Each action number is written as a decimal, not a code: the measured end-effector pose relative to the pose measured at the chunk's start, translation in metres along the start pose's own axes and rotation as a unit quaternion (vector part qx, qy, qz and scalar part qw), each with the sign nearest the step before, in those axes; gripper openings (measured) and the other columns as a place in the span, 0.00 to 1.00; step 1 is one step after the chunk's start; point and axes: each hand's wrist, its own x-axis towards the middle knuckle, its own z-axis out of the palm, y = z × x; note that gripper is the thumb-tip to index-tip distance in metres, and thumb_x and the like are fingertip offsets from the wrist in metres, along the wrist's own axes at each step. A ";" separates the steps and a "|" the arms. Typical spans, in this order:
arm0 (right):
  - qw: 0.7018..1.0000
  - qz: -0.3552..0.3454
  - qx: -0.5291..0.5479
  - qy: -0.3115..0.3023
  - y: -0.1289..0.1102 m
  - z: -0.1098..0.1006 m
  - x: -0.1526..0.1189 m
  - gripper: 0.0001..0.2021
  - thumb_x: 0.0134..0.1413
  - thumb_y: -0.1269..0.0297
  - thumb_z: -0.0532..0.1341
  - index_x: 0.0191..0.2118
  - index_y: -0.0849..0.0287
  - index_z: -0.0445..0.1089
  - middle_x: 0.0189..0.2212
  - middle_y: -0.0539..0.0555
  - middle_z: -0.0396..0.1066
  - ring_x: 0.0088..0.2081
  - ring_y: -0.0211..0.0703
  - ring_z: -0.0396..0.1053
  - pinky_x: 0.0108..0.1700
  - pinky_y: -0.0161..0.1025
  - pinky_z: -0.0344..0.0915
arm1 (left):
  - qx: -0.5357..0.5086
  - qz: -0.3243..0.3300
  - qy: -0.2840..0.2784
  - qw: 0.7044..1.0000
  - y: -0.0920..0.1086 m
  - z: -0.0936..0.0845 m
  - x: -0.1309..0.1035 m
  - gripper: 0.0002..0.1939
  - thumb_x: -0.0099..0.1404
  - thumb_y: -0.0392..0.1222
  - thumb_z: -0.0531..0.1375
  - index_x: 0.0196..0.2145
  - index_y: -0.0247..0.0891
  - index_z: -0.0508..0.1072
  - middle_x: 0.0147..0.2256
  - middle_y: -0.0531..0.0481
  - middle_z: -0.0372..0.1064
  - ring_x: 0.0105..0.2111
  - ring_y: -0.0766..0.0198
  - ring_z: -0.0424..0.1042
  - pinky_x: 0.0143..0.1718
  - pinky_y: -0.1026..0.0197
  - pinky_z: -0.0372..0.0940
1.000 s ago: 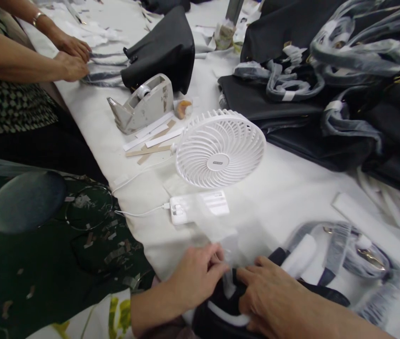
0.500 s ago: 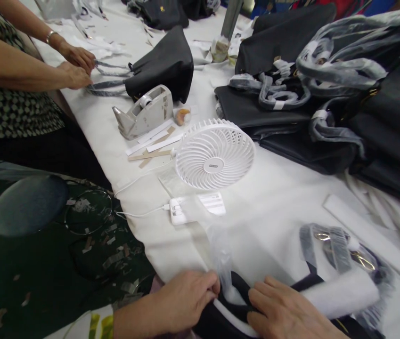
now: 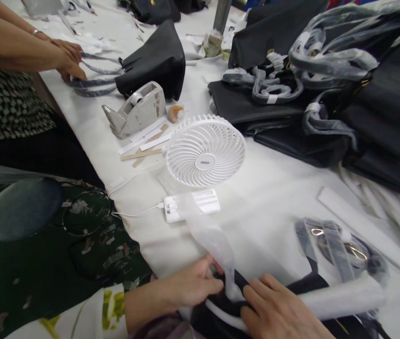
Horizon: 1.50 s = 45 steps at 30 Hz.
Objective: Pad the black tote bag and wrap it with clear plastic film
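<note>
A black bag (image 3: 201, 320) lies at the bottom of the view, its opening towards me and partly hidden by my hands. At the left side of the opening, my left hand (image 3: 194, 284) grips the edge between thumb and fingers. My right hand (image 3: 279, 308) is curled over the opposite rim. Between them a white strip (image 3: 226, 318) runs along the opening. A translucent plastic strip (image 3: 217, 242) rises out of the bag and bends towards the fan. Beside my right hand are a white foam roll (image 3: 344, 296) and plastic-wrapped straps (image 3: 336, 242) with gold-coloured hardware.
A white fan (image 3: 205, 162) with a cabled base (image 3: 191, 205) stands ahead. Behind it are a tape dispenser (image 3: 138, 110) and card strips. Black bags (image 3: 309, 136) are piled at right. At left, a co-worker's hands (image 3: 67, 59) hold another bag's handles.
My left hand has let go of the white strip and moved its fingers to the bag's edge. The plastic strip has swung and straightened. The co-worker's hands have shifted along the handles.
</note>
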 end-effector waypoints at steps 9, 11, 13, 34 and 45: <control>0.997 0.041 -0.030 -0.053 -0.010 0.017 0.000 0.10 0.36 0.57 0.68 0.21 0.56 0.68 0.23 0.53 0.67 0.33 0.49 0.61 0.42 0.49 0.49 | 0.139 0.046 -0.097 0.984 -0.001 -0.014 -0.015 0.13 0.54 0.39 0.65 0.39 0.38 0.74 0.29 0.57 0.67 0.26 0.70 0.60 0.27 0.68 0.55; 0.997 0.041 -0.026 -0.062 -0.009 0.015 -0.001 0.08 0.41 0.59 0.66 0.23 0.55 0.69 0.25 0.53 0.68 0.34 0.50 0.62 0.45 0.51 0.48 | 0.176 0.056 -0.104 0.977 -0.007 -0.018 -0.007 0.08 0.56 0.39 0.63 0.36 0.38 0.75 0.27 0.58 0.67 0.26 0.70 0.61 0.27 0.69 0.56; 0.996 0.053 -0.012 -0.077 -0.005 0.011 -0.002 0.06 0.45 0.58 0.65 0.27 0.53 0.70 0.27 0.53 0.70 0.35 0.51 0.63 0.49 0.54 0.45 | 0.214 0.077 -0.122 0.966 -0.010 -0.023 -0.001 0.08 0.57 0.39 0.62 0.36 0.39 0.75 0.28 0.58 0.69 0.27 0.69 0.63 0.29 0.69 0.57; 0.927 0.057 0.017 -0.371 -0.005 -0.015 0.028 0.17 0.54 0.52 0.60 0.40 0.60 0.77 0.46 0.67 0.71 0.52 0.63 0.63 0.58 0.65 0.50 | 0.495 0.302 -0.121 0.806 -0.020 -0.026 0.015 0.11 0.55 0.26 0.56 0.32 0.41 0.70 0.29 0.56 0.72 0.30 0.67 0.69 0.33 0.67 0.59; 0.955 0.075 -0.006 -0.286 -0.009 0.002 0.011 0.16 0.54 0.53 0.59 0.37 0.60 0.78 0.45 0.68 0.73 0.51 0.62 0.65 0.56 0.62 0.54 | 0.507 0.082 0.155 0.844 -0.017 0.011 -0.031 0.13 0.68 0.38 0.49 0.27 0.37 0.68 0.29 0.49 0.67 0.32 0.61 0.66 0.34 0.60 0.56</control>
